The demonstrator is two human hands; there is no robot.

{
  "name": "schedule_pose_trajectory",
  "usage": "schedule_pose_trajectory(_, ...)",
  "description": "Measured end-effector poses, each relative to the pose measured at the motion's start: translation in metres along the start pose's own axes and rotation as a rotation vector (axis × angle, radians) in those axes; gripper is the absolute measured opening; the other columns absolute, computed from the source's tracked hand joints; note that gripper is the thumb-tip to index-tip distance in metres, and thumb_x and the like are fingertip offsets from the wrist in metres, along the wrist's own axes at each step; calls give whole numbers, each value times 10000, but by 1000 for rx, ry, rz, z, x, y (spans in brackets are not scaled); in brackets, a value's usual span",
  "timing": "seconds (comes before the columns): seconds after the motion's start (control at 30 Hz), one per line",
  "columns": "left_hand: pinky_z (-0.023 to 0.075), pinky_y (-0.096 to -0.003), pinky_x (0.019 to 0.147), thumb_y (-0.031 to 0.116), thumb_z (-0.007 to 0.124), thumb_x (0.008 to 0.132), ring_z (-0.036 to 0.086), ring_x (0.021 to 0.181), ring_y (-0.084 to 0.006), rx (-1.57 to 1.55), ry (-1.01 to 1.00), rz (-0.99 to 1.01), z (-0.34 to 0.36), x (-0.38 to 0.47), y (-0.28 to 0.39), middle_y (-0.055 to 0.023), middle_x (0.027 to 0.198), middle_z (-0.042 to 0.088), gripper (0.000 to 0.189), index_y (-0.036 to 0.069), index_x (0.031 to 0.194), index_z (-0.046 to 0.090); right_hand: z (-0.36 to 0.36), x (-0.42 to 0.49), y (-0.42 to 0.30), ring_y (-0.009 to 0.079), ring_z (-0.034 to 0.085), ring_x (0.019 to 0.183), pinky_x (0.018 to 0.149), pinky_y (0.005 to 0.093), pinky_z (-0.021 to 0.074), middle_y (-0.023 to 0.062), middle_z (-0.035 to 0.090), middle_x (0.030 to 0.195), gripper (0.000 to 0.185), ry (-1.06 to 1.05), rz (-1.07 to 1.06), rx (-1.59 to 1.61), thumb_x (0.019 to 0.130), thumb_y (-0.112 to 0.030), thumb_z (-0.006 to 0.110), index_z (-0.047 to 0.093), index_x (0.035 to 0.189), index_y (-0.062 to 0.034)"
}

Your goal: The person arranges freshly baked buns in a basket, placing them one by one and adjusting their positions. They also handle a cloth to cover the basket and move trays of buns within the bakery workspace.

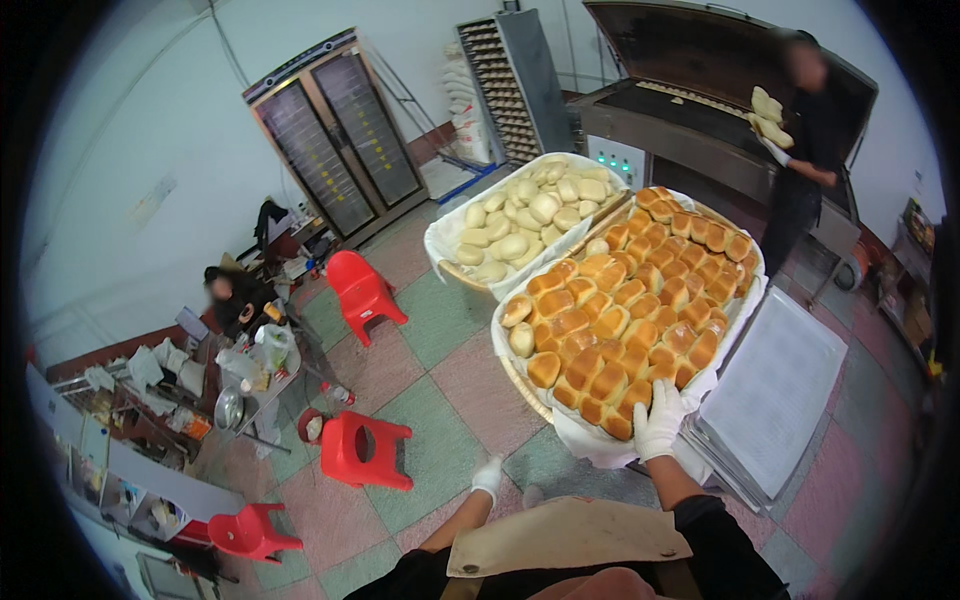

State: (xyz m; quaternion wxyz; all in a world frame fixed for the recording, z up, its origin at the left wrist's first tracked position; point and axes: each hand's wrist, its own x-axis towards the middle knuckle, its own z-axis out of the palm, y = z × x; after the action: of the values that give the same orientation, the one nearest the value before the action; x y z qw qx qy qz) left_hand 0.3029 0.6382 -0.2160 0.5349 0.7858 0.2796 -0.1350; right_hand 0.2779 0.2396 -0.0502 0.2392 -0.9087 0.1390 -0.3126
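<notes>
My right hand point(660, 421), in a white glove, rests at the near edge of a large cloth-lined wicker basket point(525, 390). Its fingers touch the golden-brown bread rolls point(611, 319) heaped there; whether they grip one I cannot tell. My left hand point(487, 478), also white-gloved, hangs over the tiled floor away from the basket, and its finger pose is unclear. Behind, a second lined basket point(450, 266) holds pale buns point(525, 217). Stacked metal baking trays point(780, 390) lie right of the rolls.
At the back right a co-worker point(806, 135) holds pale breads beside a large open griddle oven point(675, 112). A tray rack point(517, 90) and a glass-door cabinet point(337, 135) stand behind. Red plastic stools point(364, 292) and a seated person point(240, 300) at a cluttered table are left.
</notes>
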Motion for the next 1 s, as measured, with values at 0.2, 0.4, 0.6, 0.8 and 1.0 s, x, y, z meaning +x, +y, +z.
schedule_pose_trajectory(0.2, 407, -444, 1177, 464, 614, 989, 517, 1431, -451, 8, -106, -110, -18, -44, 2, -278, 1553, 546, 748, 5, 1566, 486, 3, -1, 2, 466, 517, 1355, 1171, 558, 381, 283, 574, 1448, 678, 5, -11, 0, 822, -240, 757, 574, 1423, 15)
schedule_pose_trajectory(0.4, 403, -430, 1170, 460, 599, 985, 532, 1400, -450, 33, -16, 42, -17, -41, -41, -292, 1525, 564, 746, -52, 1521, 519, 4, -2, 8, 458, 502, 1370, 1187, 575, 350, 277, 556, 1470, 677, -14, -9, -26, 873, -341, 723, 560, 1435, 1)
schedule_pose_trajectory(0.6, 573, -439, 807, 454, 620, 992, 657, 1075, -330, 57, -34, -6, -20, -31, -69, -200, 1481, 576, 813, 30, 1642, 376, 1, -4, 4, 456, 502, 1370, 1178, 563, 364, 267, 552, 1480, 661, -5, 4, 9, 874, -315, 731, 566, 1436, -9)
schedule_pose_trajectory(0.8, 547, -420, 720, 411, 631, 985, 613, 857, -254, 90, -42, 37, -12, -22, -71, -173, 1311, 638, 770, 10, 1607, 420, 4, -3, 6, 449, 501, 1374, 1182, 562, 363, 266, 550, 1482, 672, 9, -1, -10, 870, -305, 746, 560, 1444, -10)
schedule_pose_trajectory(1.0, 530, -413, 688, 416, 638, 980, 586, 804, -236, 46, -61, 76, -16, -31, -67, -162, 1290, 645, 755, 24, 1594, 437, 6, -5, 8, 446, 497, 1377, 1182, 564, 361, 260, 546, 1481, 671, 16, -15, -6, 881, -307, 744, 552, 1455, -18)
